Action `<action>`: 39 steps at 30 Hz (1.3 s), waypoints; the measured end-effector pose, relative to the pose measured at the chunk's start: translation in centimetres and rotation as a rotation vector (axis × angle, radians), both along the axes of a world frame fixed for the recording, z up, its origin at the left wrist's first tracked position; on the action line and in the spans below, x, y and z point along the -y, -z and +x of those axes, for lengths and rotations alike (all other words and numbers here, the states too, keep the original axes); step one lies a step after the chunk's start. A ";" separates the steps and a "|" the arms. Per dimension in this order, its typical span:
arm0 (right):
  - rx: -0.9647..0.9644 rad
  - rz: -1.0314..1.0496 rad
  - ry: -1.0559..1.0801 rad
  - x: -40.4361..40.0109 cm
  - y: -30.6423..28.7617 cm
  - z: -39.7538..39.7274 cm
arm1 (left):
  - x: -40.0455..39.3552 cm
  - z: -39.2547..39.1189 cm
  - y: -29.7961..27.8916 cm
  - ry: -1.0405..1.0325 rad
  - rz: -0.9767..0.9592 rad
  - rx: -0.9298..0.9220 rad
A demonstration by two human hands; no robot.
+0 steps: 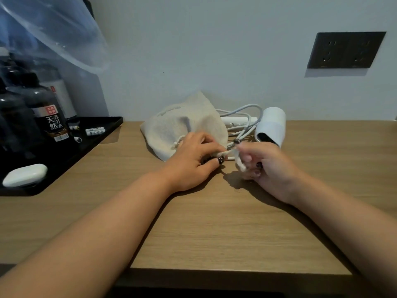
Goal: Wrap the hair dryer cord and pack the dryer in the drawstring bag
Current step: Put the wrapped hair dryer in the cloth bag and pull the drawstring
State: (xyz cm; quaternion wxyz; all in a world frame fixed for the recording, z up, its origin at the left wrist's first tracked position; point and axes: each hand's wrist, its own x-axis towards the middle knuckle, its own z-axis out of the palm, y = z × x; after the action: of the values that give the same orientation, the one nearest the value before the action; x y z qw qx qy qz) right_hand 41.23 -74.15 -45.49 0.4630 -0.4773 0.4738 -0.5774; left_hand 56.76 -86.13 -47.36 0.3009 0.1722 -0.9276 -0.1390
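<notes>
From the head view, my left hand (194, 160) pinches the bag (184, 127) mouth; my right hand (261, 163) pinches its drawstring (240, 161). I should pull gently (dryer (271, 126) waits behind, cord (242, 117) loose).

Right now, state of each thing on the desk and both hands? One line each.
drawstring bag: slumped on the desk, dryer not inside.
drawstring: stretched between both hands.
hair dryer: lying on the desk behind the hands.
cord: loose, not wrapped.
left hand: pinching the drawstring at the bag's mouth.
right hand: gripping the drawstring end.
wall socket: nothing plugged in.
white case: closed, on the black tray.
</notes>
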 end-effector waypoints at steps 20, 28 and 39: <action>-1.500 -0.292 0.369 -0.2 0.8 0.2 | 0.3 -1.5 -0.1 -0.068 0.059 -0.014; -1.784 -0.074 0.563 0.7 1.2 1.2 | 0.2 -0.8 -0.4 -0.100 0.024 -0.046; -1.357 -0.387 0.376 -0.4 2.0 0.9 | -0.8 1.1 0.2 -0.235 -0.036 0.032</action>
State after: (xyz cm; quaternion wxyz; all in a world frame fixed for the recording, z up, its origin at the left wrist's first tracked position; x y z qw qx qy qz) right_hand 42.15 -73.72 -47.48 -0.1320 -0.7140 0.6198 -0.2976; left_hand 57.84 -85.37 -47.60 0.3032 0.2765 -0.9081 -0.0835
